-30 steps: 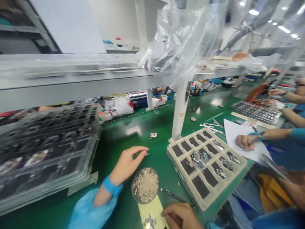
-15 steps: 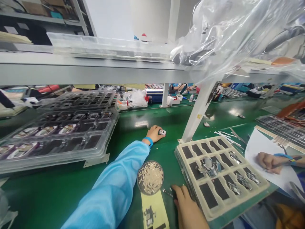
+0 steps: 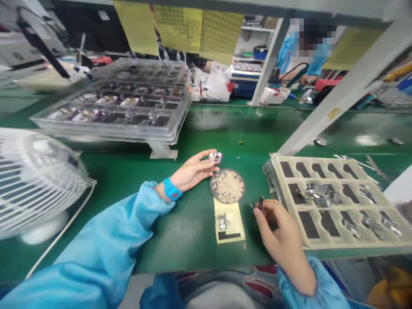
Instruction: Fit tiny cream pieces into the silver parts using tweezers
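Note:
My left hand (image 3: 193, 171), with a blue band at its wrist, grips a small white-and-purple electronic part (image 3: 215, 158) between thumb and fingers. Just beside that hand is a round dark dish (image 3: 211, 189) filled with tiny pale pieces. My right hand (image 3: 280, 229) pinches a short, slim dark tool (image 3: 260, 202); its exact kind is too small to make out. Between the hands, a yellow paper (image 3: 230, 216) bears a metal part (image 3: 222, 222) and black strips. Right of my right hand stands a beige tray (image 3: 283, 193) with several shiny metal parts (image 3: 318, 193) in its compartments.
Stacked clear trays (image 3: 174, 133) with similar purple-edged parts stand at the back left. A white fan (image 3: 41, 180) is at the left edge. A slanted metal post (image 3: 309, 124) rises behind the beige tray. Across the bench is another person (image 3: 285, 60).
My left hand has drawn back from farther up the bench with the white-and-purple part, now beside the dish. My right hand has risen with the dark tool. The view has turned.

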The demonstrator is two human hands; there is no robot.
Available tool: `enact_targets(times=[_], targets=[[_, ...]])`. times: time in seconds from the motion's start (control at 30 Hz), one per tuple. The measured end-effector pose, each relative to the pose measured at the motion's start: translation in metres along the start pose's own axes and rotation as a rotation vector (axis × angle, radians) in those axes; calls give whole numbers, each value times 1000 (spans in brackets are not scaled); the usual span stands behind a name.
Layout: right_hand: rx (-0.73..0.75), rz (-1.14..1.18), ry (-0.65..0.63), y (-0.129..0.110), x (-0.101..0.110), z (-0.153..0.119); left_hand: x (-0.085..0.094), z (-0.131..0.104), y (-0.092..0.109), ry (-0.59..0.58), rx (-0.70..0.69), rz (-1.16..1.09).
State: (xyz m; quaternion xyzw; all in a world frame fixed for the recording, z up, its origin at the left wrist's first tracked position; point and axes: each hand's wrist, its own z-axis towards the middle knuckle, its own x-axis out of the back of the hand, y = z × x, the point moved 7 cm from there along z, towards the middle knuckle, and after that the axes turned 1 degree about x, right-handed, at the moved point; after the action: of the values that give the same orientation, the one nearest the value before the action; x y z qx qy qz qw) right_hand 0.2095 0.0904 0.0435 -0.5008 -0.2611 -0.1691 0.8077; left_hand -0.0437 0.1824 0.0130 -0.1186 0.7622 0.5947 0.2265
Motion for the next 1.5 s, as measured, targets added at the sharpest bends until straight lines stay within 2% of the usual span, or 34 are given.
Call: enact_targets(times=[0.07, 0.17, 0.27, 0.37, 0.43, 0.5, 0.63, 0.93, 1.07, 1.3, 1.5], targets=[[-26, 3, 21, 8, -4, -5, -5, -31, -11, -29, 67, -67], [-68, 181, 46, 14, -8, -10, -17, -57, -24, -70, 77, -18], [-127, 474, -96, 15, -27, -14, -30, -67, -33, -157, 93, 167], [-128, 596, -247, 11, -47, -18, -40, -71, -41, -315, 141, 341], [-124, 626, -264, 11, -53, -19, -42, -73, -45, -401, 154, 439], [-136, 647, -248, 13, -54, -19, -40, -74, -48, -434, 140, 527], [-144, 647, -258, 15, -55, -20, -36, -74, -53, -413, 112, 639], [-135, 635, -281, 15, -55, -20, -40, -76, -53, -386, 49, 822], [-125, 654, -241, 9, -49, -17, -41, -78, -51, -356, -2, 918], [3, 654, -47, -1, -32, -10, -44, -81, -47, -352, -37, 998], [126, 526, -87, -4, -38, -12, -43, -81, -47, -324, -63, 1022]])
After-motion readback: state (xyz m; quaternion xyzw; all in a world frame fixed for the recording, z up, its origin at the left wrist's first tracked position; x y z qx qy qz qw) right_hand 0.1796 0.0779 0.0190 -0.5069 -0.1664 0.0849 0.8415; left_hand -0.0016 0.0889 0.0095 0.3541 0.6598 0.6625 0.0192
